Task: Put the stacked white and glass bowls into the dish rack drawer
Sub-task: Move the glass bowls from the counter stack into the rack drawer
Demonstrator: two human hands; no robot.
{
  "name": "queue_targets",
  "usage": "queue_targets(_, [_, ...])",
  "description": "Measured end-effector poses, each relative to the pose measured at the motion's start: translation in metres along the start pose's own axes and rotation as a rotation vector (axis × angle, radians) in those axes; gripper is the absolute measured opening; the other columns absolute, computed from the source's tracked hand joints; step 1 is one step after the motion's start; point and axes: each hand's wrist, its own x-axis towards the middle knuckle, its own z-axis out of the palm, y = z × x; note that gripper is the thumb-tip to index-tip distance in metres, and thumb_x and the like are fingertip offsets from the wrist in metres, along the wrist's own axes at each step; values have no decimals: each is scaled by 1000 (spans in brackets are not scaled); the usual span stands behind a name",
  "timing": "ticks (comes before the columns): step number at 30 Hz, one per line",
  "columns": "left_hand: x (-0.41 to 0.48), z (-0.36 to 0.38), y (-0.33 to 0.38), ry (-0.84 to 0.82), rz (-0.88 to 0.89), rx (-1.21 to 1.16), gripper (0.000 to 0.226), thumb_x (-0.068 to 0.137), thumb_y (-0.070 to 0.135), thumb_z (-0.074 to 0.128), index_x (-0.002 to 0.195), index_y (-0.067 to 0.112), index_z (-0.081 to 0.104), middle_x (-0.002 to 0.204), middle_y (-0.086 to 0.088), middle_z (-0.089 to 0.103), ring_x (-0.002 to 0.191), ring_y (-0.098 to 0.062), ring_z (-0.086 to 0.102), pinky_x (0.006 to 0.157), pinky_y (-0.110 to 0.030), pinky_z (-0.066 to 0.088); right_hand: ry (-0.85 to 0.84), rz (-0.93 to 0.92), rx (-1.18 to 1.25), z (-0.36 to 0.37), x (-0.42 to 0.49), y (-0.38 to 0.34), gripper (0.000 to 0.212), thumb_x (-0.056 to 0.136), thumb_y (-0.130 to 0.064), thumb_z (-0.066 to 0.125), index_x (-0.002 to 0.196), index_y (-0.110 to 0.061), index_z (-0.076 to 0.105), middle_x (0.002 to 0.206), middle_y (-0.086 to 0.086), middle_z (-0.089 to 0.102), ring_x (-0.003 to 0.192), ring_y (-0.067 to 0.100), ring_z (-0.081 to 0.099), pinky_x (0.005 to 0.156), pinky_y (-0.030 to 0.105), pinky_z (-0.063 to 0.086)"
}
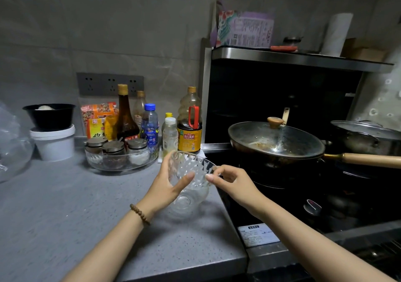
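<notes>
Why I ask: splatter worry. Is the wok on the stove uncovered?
No, a glass lid with a wooden knob sits on the wok.

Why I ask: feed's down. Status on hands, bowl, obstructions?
Left hand grips glass bowl, right hand pinches its rim. Bowl tilted above counter. Close on right: lidded wok.

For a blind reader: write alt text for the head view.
The left hand holds a tilted glass bowl over a grey counter while the right hand pinches its rim. Sauce bottles stand behind; a lidded wok sits to the right.
</notes>
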Motion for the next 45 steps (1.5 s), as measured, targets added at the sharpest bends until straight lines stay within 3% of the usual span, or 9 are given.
queue_targets(2, [1,15,16,-19,30,-94,121,43,83,64,143,39,13,145,19,30,130,-1,35,99,-12,37,33,30,102,-13,-9,-13,35,68,-41,72,75,-8,65,77,1,68,73,4,62,75,11,46])
queue_targets(6, [0,58,38,-34,26,-217,118,45,80,66,143,42,13,154,7,23,138,-15,32,110,-48,35,51,129,102,-52,-34,-29,38,63,-55,67,73,-19,65,77,-9,72,77,-4,65,75,10,47])
queue_targets(11, [-1,126,53,-143,11,-320,84,61,57,67,131,45,23,139,11,41,121,-4,48,101,-38,47,75,226,15,-112,-81,-27,38,70,-59,63,76,-22,68,100,-3,75,95,1,67,82,14,45])
queue_targets(15, [-9,186,61,-320,-66,-396,86,59,61,64,133,41,27,130,12,46,107,-1,57,72,-18,55,110,235,-35,-158,-123,-19,43,75,-52,59,94,-16,76,117,-7,70,112,-1,60,97,16,42])
queue_targets(22, [-35,292,65,-585,-282,-467,76,56,69,62,121,35,43,112,4,64,89,-15,71,73,-25,57,75,317,-81,-227,-198,-3,38,82,-43,59,98,-12,76,102,2,76,102,11,68,89,15,49])
queue_targets(28, [-53,365,38,-746,-392,-385,100,47,81,63,128,27,40,117,-3,65,86,-19,72,76,-32,58,75,470,-52,-266,-248,32,30,79,-38,69,99,-15,75,100,7,76,95,17,72,78,16,53])
queue_targets(33, [-68,416,2,-873,-528,-383,77,60,78,53,114,23,50,95,1,71,78,-15,70,90,-40,53,145,586,6,-287,-273,81,39,68,-44,77,94,-15,75,97,11,76,88,18,72,79,24,57])
queue_targets(39, [-89,461,-46,-832,-688,-332,71,77,67,44,132,22,38,100,0,63,82,-24,57,65,-23,52,267,798,105,-298,-288,141,23,77,-29,71,92,-13,74,88,7,77,75,14,71,77,25,55])
queue_targets(45, [-108,467,-110,-835,-415,120,73,89,54,46,147,20,18,152,-3,29,118,-12,46,88,-12,46,352,1039,115,-302,-295,197,14,88,-20,62,79,-12,69,61,-2,69,49,6,62,49,16,50])
